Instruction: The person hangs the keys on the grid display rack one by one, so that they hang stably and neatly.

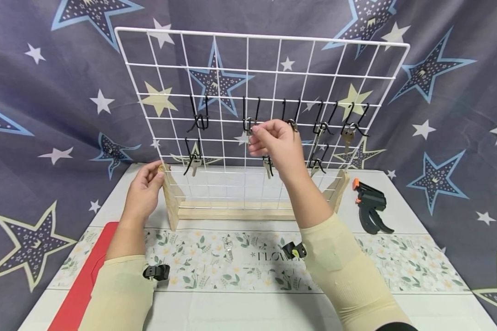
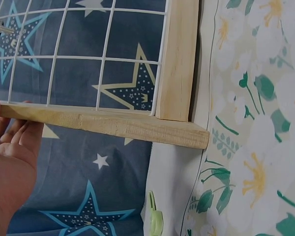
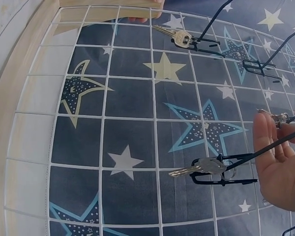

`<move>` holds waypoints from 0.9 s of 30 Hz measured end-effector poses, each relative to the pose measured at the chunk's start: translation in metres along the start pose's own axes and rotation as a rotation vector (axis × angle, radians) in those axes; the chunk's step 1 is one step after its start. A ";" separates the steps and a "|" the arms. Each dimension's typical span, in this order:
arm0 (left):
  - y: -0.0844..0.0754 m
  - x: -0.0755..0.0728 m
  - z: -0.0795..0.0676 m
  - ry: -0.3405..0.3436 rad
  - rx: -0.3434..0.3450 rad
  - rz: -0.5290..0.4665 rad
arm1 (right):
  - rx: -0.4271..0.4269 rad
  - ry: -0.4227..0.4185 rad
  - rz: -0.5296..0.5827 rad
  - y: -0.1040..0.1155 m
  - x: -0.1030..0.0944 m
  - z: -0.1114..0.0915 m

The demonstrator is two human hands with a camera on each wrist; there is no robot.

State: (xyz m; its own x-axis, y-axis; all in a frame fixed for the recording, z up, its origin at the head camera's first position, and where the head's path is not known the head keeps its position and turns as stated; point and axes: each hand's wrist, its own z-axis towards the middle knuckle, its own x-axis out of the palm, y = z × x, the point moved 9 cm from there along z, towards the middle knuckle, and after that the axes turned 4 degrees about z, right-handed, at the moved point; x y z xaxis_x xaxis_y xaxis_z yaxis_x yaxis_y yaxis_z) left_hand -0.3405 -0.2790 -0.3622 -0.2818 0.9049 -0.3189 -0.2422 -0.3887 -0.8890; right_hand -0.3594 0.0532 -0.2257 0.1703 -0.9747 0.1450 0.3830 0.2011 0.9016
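My right hand [image 1: 279, 145] is raised in front of the white wire grid rack [image 1: 247, 71]. Its fingertips pinch a key [image 3: 275, 117] with a ring at a black hook [image 1: 257, 109] in the upper row. Lower down, another key [image 3: 206, 167] hangs by its ring from a hook beside that hand. At the rack's left end my left hand [image 1: 144, 188] grips the top of the wooden side support [image 2: 103, 124], thumb on one face and fingers on the other.
Keys hang on several other hooks, among them a bronze-toned key [image 1: 348, 135] at right. A loose key [image 1: 228, 248] lies on the floral mat [image 1: 199, 276]. A black-and-orange toy gun [image 1: 372, 204] lies right of the rack; a red board [image 1: 83, 276] lies at left.
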 end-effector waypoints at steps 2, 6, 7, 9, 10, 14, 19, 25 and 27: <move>-0.001 0.000 0.000 0.000 0.001 -0.004 | 0.000 0.009 -0.035 -0.001 0.000 -0.001; -0.002 0.000 0.000 -0.001 0.002 -0.005 | -0.004 0.028 -0.102 -0.001 0.001 -0.003; -0.002 0.000 0.000 -0.003 0.000 -0.005 | -0.004 0.033 -0.123 -0.001 0.001 -0.003; -0.002 0.000 -0.001 -0.004 -0.005 0.000 | -0.002 0.042 -0.152 -0.002 0.001 -0.004; -0.002 0.000 -0.001 -0.005 -0.008 0.003 | 0.000 0.047 -0.163 -0.002 0.002 -0.004; -0.001 0.000 -0.001 -0.006 -0.022 0.008 | 0.024 0.065 -0.192 -0.003 0.003 -0.005; 0.000 0.000 -0.001 -0.008 -0.020 0.000 | 0.055 0.066 -0.228 -0.007 0.004 -0.005; 0.000 0.000 -0.001 -0.005 -0.006 -0.018 | 0.046 0.060 -0.251 -0.005 0.004 -0.005; 0.000 0.000 -0.001 -0.002 -0.004 -0.023 | 0.042 0.062 -0.258 -0.004 0.005 -0.005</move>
State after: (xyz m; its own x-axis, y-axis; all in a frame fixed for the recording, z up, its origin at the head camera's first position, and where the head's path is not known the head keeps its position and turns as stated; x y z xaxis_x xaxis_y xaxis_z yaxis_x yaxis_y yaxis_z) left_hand -0.3400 -0.2789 -0.3625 -0.2785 0.9131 -0.2980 -0.2448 -0.3675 -0.8972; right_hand -0.3552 0.0485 -0.2310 0.1276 -0.9851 -0.1153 0.3831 -0.0583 0.9218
